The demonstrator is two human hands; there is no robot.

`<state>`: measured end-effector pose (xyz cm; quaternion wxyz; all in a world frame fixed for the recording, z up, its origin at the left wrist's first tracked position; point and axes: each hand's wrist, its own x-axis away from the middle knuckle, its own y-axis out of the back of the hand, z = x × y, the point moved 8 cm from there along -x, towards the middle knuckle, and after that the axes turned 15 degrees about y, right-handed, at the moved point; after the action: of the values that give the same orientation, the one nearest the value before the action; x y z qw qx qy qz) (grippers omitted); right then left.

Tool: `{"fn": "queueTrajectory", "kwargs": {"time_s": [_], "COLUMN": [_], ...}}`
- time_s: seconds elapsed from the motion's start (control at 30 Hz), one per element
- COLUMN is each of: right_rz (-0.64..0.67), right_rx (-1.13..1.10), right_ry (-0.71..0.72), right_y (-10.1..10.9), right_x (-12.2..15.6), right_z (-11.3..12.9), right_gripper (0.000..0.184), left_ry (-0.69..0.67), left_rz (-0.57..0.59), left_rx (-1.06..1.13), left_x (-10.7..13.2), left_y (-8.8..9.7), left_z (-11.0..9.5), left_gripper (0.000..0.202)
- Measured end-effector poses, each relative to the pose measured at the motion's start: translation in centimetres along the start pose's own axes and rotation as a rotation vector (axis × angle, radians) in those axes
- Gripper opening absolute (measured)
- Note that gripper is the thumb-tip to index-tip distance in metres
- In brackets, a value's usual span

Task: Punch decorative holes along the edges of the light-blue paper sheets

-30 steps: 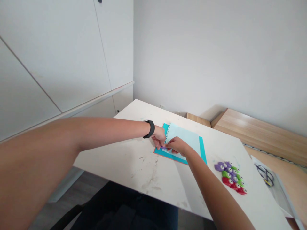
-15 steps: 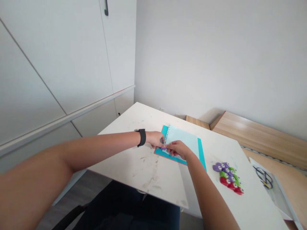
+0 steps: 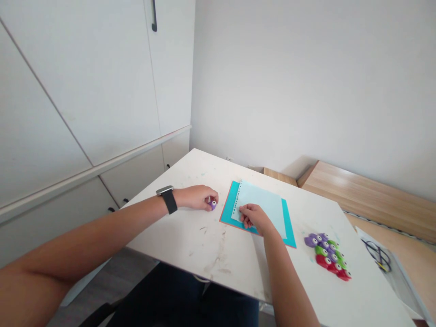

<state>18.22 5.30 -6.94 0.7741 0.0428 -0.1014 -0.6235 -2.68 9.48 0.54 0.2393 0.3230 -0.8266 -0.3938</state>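
A small purple figure (image 3: 212,205) with a round white eye is gripped between the thumb and fingers of my left hand (image 3: 197,196), on or just above the white table, left of the paper. My right hand (image 3: 254,216) rests over the lower part of a pale sheet of paper (image 3: 269,204) with a torn, perforated left edge. Its fingers are curled together, and nothing shows in them. Under the sheet lies a turquoise board (image 3: 290,227) with an orange edge.
At the right of the white table (image 3: 204,245) several purple, green and red eyed figures (image 3: 329,254) sit bunched together. Beyond the table's right side are a wooden surface (image 3: 368,190) and a tray with dark cables (image 3: 378,254). White cabinets (image 3: 85,91) stand on the left.
My left hand has moved left, off the turquoise board, with the purple figure in it. My right hand has shifted slightly and stays over the paper.
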Motion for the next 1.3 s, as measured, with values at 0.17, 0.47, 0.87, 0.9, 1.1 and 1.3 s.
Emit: {"fn": "queueTrajectory", "kwargs": {"time_s": [0.17, 0.47, 0.87, 0.9, 1.1, 1.3], "right_rz": [-0.06, -0.181, -0.706, -0.725, -0.727, -0.629], "right_rx": [0.015, 0.005, 0.464, 0.495, 0.78, 1.007], "right_ry": [0.101, 0.386, -0.084, -0.114, -0.279, -0.321], "right_y": [-0.1, 0.9, 30.4, 31.6, 35.1, 35.6], "right_x": [1.1, 2.3, 9.4, 10.0, 10.6, 9.3], "right_z": [2.5, 10.7, 2.8, 2.3, -0.8, -2.4], "right_gripper": [0.041, 0.044, 0.023, 0.021, 0.023, 0.031], "left_ry": [0.024, -0.207, -0.071, -0.085, -0.115, -0.12], "left_rz": [-0.199, -0.362, -0.276, -0.257, -0.219, -0.245], "left_rx": [-0.001, 0.172, -0.136, -0.143, -0.135, -0.123], "left_x": [0.7, -1.7, -5.0, -5.1, -5.6, -5.3], "left_y": [4.0, 2.5, -3.5, -3.8, -4.3, -4.3], "left_z": [-0.2, -11.8, -5.1, -4.9, -4.3, -4.4], "left_gripper": [0.024, 0.037, 0.022, 0.021, 0.021, 0.022]}}
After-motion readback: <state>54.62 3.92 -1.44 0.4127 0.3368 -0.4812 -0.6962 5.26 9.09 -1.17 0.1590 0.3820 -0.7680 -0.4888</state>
